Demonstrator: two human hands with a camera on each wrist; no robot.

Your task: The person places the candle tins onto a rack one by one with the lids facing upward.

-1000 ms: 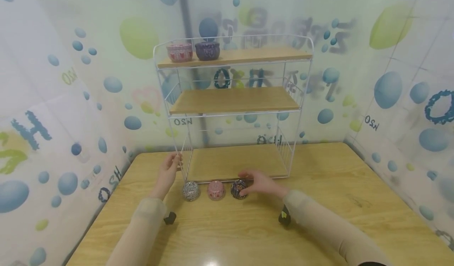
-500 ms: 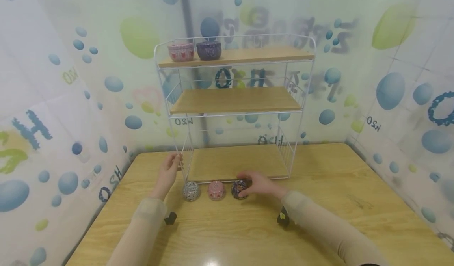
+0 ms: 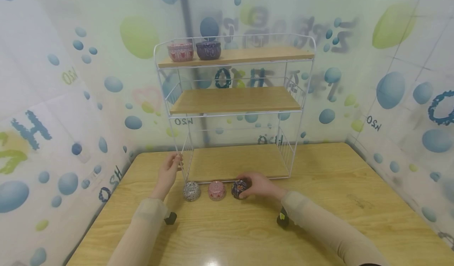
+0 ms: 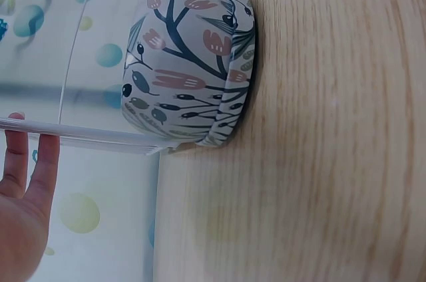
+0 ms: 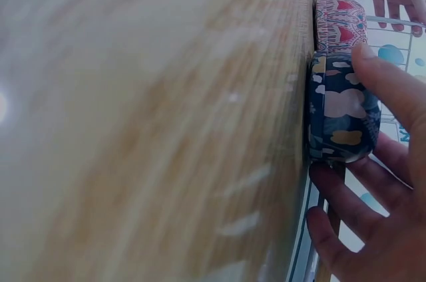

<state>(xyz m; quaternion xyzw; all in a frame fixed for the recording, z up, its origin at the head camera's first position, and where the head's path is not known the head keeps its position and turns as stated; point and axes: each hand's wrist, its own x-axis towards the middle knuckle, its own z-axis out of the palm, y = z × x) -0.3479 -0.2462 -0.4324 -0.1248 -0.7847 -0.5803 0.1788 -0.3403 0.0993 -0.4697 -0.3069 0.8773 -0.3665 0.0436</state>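
My right hand (image 3: pixel 260 185) holds a dark blue tin (image 5: pixel 343 109) with cloud-like patches, thumb on one side and fingers round the other. The tin stands on the table at the front of a white wire shelf rack (image 3: pixel 232 113). Beside it, in a row, are a pink-and-red patterned tin (image 3: pixel 216 190) and a white tin (image 4: pixel 190 62) with a dark leaf print, its seamed rim against the table. At the rack's left front post (image 4: pixel 100 134) my left hand (image 3: pixel 168 175) grips the thin white upright between thumb and fingers.
On the top shelf (image 3: pixel 262 55), a pink tin (image 3: pixel 181 52) and a purple tin (image 3: pixel 208 50) stand at the left end. Bare boards form the middle shelf (image 3: pixel 235 99) and bottom shelf (image 3: pixel 237 161). The wooden table (image 3: pixel 227 234) reaches the patterned wall behind the rack.
The fingers and thumb of my right hand have closed in on the dark blue tin. My left hand stays at the post, and the tins have not moved.
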